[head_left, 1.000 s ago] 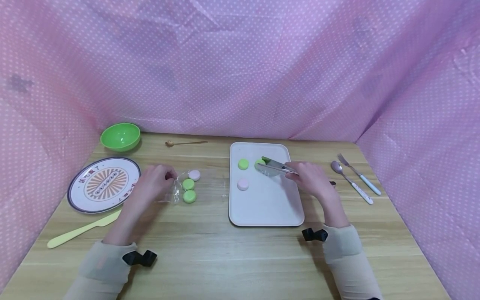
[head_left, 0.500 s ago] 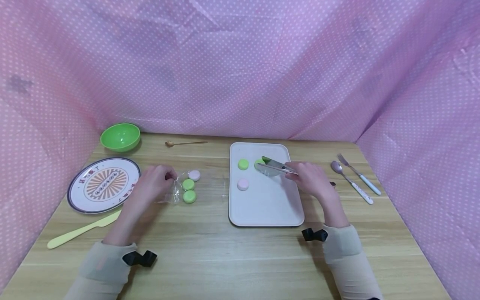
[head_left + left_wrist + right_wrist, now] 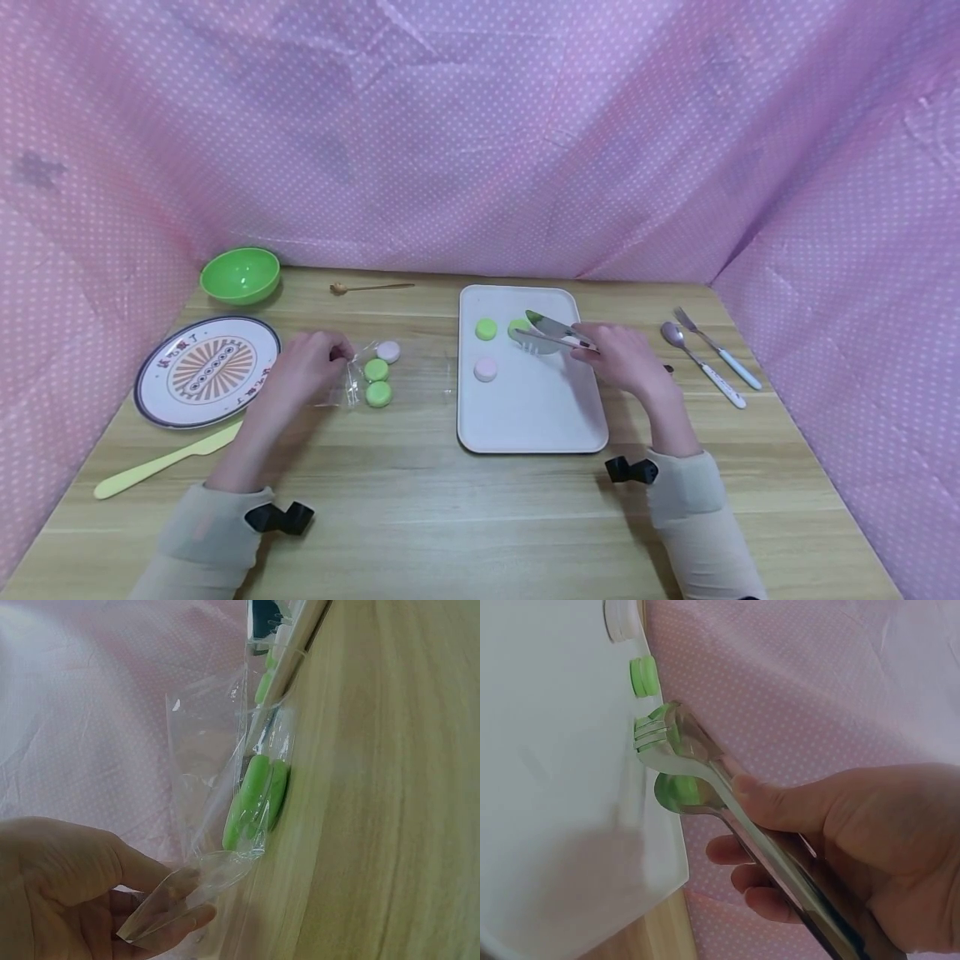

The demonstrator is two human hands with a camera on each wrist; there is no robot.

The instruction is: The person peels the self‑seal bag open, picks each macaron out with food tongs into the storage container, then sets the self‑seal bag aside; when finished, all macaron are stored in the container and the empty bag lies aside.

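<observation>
Head view is showing the right hand (image 3: 622, 357) gripping metal tongs (image 3: 553, 325) over the white tray (image 3: 525, 421), their tips hanging by a green sweet (image 3: 518, 327) toward the far end. Left hand (image 3: 307, 367) is pinching the edge of a clear bag (image 3: 422, 379); two green sweets (image 3: 378, 394) and a pink sweet (image 3: 387, 351) are lying inside it, as far as I'm seeing.

For doing this well, I'd be lining the tips up evenly either side of the sweet and squeezing lightly, since something smooth and round is probably slipping easily. I'd also be holding the bag steady.

Hard bits: the tongs are partly covering that sweet, so I'm not managing to tell if they're touching it. Shiny reflections are muddling the fork-like tip in the right wrist view, and the see-through bag is hiding which end is open.
</observation>
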